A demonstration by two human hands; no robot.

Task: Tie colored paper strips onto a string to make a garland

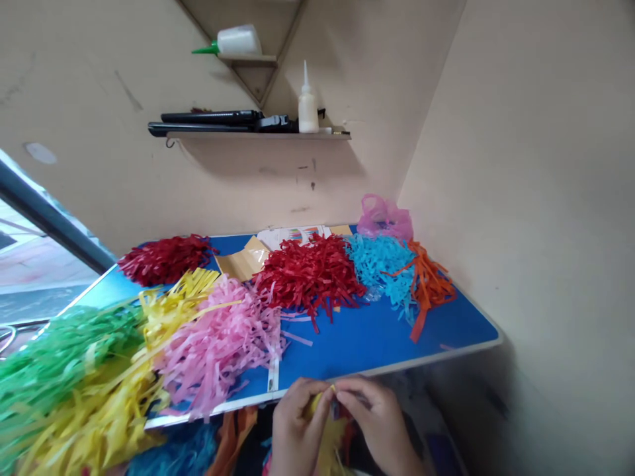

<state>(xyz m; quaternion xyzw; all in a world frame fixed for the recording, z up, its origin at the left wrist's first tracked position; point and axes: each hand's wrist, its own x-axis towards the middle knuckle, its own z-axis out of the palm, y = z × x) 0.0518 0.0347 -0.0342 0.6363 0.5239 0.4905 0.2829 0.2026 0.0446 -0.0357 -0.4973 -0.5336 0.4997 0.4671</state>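
Just in front of the table's near edge, my left hand (300, 420) and my right hand (374, 413) meet at the fingertips. Both pinch yellow tissue paper (316, 403), and a small twisted bit of it shows between the thumbs and forefingers. More yellow paper (331, 441) hangs below, between my wrists. My palms hide most of what is held. Nearest on the table lies a pile of pink paper fringe (223, 340), to the left of my hands.
The blue table (342, 344) bears fringe piles: red (312, 268), darker red (166, 259), light blue (384, 264), orange (430, 281), yellow (119, 390) and green (64, 347). A pink plastic bag (384, 217) sits behind. Above, a wall shelf (258, 136) holds a glue bottle (308, 109).
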